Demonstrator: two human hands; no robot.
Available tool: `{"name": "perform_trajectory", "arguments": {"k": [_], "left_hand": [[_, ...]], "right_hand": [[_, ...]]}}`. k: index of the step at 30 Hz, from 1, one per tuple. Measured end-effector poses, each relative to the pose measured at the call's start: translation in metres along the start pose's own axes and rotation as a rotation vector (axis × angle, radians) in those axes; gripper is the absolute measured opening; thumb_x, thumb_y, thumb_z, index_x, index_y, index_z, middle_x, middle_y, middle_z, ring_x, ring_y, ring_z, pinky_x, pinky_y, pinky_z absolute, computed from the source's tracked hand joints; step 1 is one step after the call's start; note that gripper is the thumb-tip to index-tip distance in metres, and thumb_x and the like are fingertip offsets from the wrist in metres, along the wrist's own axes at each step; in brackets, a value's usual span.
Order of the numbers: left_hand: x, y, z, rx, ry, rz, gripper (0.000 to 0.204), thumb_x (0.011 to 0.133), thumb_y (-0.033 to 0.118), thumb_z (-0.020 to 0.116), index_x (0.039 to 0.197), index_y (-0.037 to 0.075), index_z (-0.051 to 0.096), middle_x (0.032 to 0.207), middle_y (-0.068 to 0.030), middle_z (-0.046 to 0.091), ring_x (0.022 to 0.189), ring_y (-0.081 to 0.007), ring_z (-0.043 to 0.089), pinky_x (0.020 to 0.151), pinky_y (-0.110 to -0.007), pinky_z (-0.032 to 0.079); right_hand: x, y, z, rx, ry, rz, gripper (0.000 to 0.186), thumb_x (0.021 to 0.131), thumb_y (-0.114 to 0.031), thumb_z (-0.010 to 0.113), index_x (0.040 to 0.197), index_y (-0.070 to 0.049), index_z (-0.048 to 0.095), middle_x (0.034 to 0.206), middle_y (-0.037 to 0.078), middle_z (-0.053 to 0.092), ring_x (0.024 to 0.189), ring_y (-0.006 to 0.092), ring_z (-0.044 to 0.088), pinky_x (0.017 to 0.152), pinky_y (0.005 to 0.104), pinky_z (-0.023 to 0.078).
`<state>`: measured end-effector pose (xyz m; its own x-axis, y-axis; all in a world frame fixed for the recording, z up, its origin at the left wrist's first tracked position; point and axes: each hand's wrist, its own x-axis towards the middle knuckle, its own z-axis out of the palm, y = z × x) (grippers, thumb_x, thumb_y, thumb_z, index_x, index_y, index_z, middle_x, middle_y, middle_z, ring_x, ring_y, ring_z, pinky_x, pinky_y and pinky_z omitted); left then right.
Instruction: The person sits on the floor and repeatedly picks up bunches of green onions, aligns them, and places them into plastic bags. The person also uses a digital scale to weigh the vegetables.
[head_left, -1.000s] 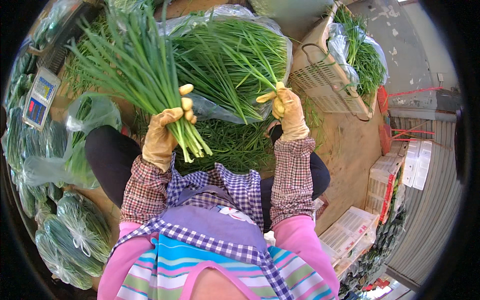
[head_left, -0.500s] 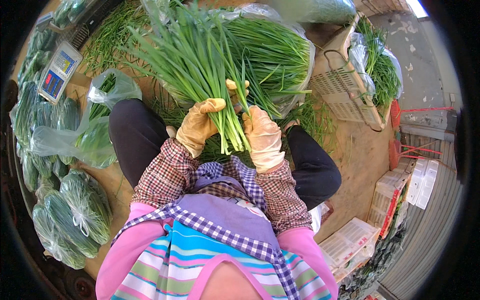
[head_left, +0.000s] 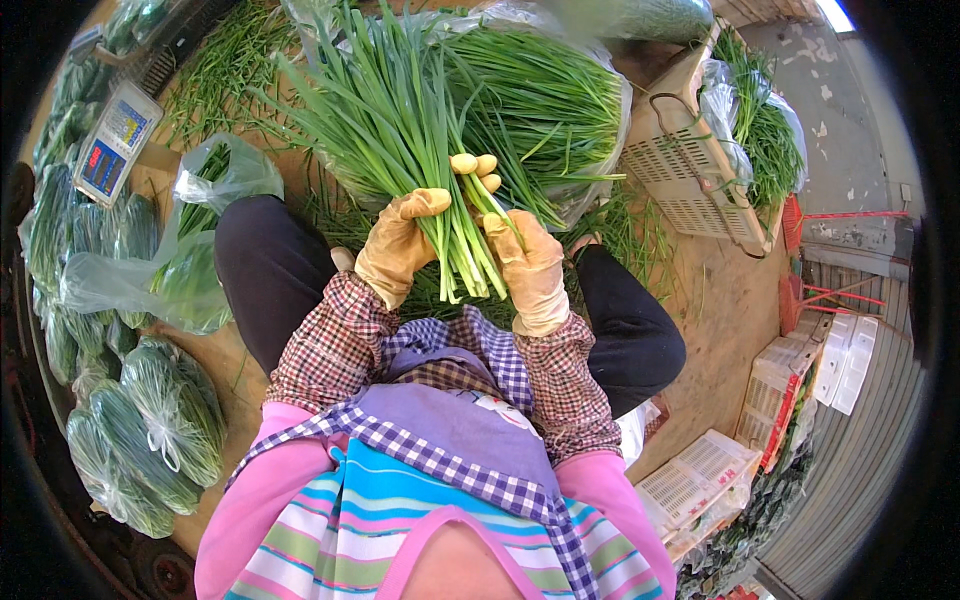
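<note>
My left hand [head_left: 402, 240], in a yellowish rubber glove, is wrapped round a bunch of garlic chives [head_left: 410, 130]. Its thumb lies across the front, and its fingertips come out at the bunch's right side. The pale stem ends point down toward me, while the green leaves fan out away from me. Close to the right of the stems is my right hand [head_left: 528, 272], also gloved, its thumb and fingers pinched on a chive stalk at the bunch's edge. Beyond the hands a large heap of garlic chives [head_left: 545, 100] lies on clear plastic.
Filled bags of greens [head_left: 165, 410] line the left side, below a digital scale [head_left: 117, 143]. An open plastic bag with chives [head_left: 195, 275] lies by my left knee. A beige crate [head_left: 680, 165] stands at the far right; white crates [head_left: 700, 480] sit nearer. Loose chives [head_left: 225, 85] litter the floor.
My right hand has turned and shifted slightly right, its thumb and fingers now on a stalk at the bunch's edge. The bunch tilts a little more upright, with my left hand still round it.
</note>
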<state>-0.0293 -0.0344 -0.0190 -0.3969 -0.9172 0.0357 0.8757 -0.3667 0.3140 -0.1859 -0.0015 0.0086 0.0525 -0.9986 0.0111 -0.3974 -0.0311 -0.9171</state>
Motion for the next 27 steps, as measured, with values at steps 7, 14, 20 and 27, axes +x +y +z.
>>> {"name": "perform_trajectory", "arguments": {"k": [7, 14, 20, 27], "left_hand": [[-0.002, -0.003, 0.002, 0.047, 0.053, 0.044, 0.037, 0.078, 0.007, 0.06, 0.115, 0.003, 0.052, 0.117, -0.0116, 0.051, 0.11, -0.0253, 0.052, 0.096, -0.039, 0.043], [-0.005, 0.017, 0.004, 0.195, -0.104, 0.08, 0.038, 0.072, 0.016, 0.071, 0.103, 0.005, 0.053, 0.099, -0.0067, 0.05, 0.092, -0.0199, 0.054, 0.087, -0.04, 0.047], [-0.011, 0.014, 0.006, 0.638, -0.086, -0.024, 0.035, 0.072, 0.013, 0.073, 0.101, 0.006, 0.056, 0.099, -0.0034, 0.055, 0.084, -0.0138, 0.055, 0.077, -0.03, 0.046], [-0.011, -0.009, 0.069, 1.967, 0.308, -0.312, 0.102, 0.065, -0.002, 0.065, 0.144, 0.01, 0.001, 0.135, -0.0216, 0.034, 0.114, -0.0336, 0.049, 0.086, -0.034, 0.046]], "right_hand": [[-0.007, 0.007, 0.012, 0.474, 0.294, 0.1, 0.013, 0.089, -0.011, 0.055, 0.096, -0.002, 0.059, 0.081, 0.008, 0.065, 0.073, 0.0114, 0.061, 0.066, 0.0248, 0.048], [-0.042, 0.066, -0.032, -0.772, -0.474, 0.659, 0.05, 0.082, -0.035, 0.063, 0.115, 0.0, 0.049, 0.112, 0.025, 0.055, 0.104, 0.0359, 0.056, 0.088, 0.04, 0.045], [-0.001, 0.02, -0.033, 0.446, -0.414, 0.225, 0.111, 0.064, -0.046, 0.077, 0.143, -0.01, 0.008, 0.145, 0.019, 0.02, 0.133, 0.0336, 0.022, 0.105, 0.0406, 0.025], [0.029, 0.016, 0.022, 1.149, -0.326, -0.068, 0.101, 0.061, -0.047, 0.079, 0.137, -0.005, 0.027, 0.137, 0.011, 0.035, 0.126, 0.0234, 0.034, 0.106, 0.038, 0.025]]}}
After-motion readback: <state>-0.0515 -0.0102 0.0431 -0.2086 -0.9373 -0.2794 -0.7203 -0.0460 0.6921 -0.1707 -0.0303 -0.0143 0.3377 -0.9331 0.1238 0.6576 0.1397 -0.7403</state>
